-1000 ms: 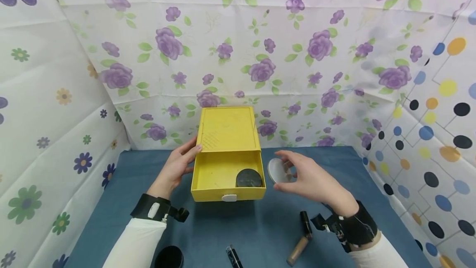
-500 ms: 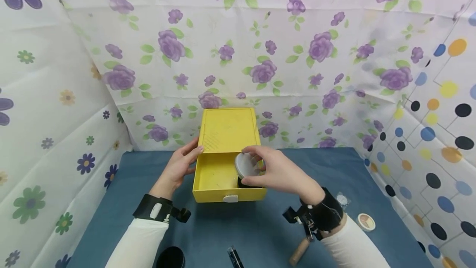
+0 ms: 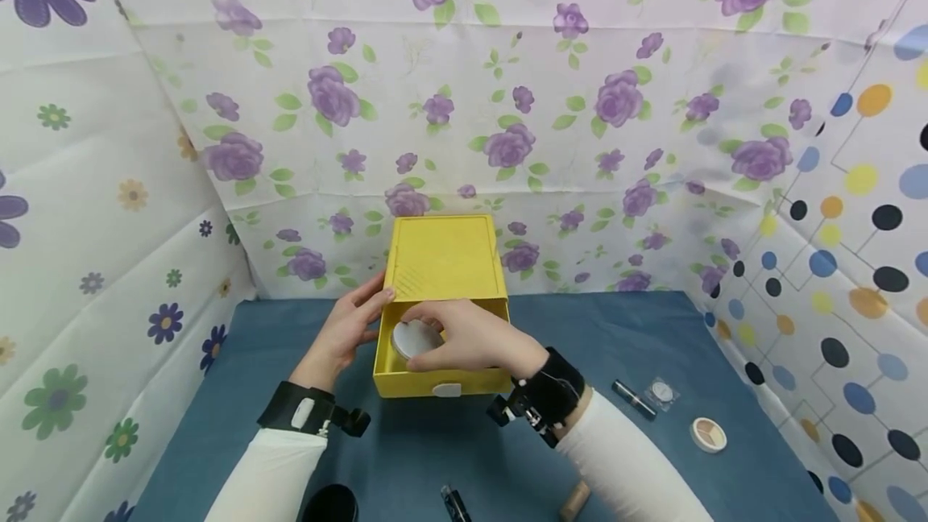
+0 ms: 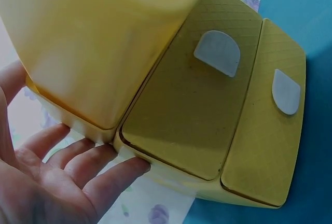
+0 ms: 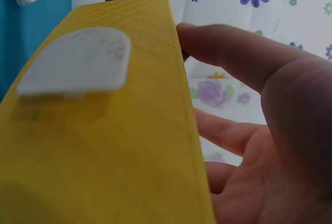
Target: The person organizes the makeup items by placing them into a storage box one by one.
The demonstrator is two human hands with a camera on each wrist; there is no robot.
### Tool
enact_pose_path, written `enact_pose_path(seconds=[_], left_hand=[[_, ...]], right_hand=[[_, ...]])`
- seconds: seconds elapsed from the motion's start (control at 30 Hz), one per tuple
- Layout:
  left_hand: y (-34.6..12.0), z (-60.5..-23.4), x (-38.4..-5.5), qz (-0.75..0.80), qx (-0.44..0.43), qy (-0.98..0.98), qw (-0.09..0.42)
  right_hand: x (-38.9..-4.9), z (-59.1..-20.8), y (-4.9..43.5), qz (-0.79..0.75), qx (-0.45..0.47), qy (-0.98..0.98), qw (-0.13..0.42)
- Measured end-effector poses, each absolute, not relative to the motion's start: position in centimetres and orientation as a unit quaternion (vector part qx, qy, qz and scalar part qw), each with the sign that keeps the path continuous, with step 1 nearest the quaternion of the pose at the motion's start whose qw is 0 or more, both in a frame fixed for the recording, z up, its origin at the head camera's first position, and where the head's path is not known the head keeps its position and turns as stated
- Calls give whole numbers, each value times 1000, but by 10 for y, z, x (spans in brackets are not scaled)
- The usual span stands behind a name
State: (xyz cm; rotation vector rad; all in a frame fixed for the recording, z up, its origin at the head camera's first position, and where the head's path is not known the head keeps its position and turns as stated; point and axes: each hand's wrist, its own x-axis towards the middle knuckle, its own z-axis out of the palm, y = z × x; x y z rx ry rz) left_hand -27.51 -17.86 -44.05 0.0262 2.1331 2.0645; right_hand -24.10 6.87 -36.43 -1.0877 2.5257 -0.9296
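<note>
A small yellow drawer box (image 3: 444,256) stands on the blue cloth with its top drawer (image 3: 406,383) pulled out. Inside this drawer my right hand (image 3: 464,333) pinches a silvery-white round compact (image 3: 415,339) by its rim, tilted toward the left side. The round dark item lying in the drawer is hidden behind that hand. My left hand (image 3: 355,321) rests along the box's left side, thumb at the top edge. In the left wrist view its spread fingers (image 4: 85,162) press the side beside two closed lower drawers (image 4: 181,99) with white tabs.
At the right lie a dark tube (image 3: 634,399), a small clear case (image 3: 661,393) and a round tri-colour palette (image 3: 708,434). A black round container (image 3: 330,503), a black pen-like tube (image 3: 455,503) and a beige tube (image 3: 575,501) lie near the front. Patterned cloth walls surround the table.
My right hand has carried the round compact leftward from beside the box into the open drawer, past the dark round item. The left hand has stayed on the box's side.
</note>
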Motion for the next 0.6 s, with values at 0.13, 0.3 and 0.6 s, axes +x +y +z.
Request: enact_pose_path(seconds=[0.13,0.3,0.6], left_hand=[[-179,-440,-274,690,11,718,84],[-179,-441,-274,692,12,717,85],[-178,-440,-274,694,15,715,84]], right_hand=[[-247,-368,57,-325,-378,852,160],[-249,-373,51,-316,-350,861,193],[-249,-374,42,-258,-335,893,153]])
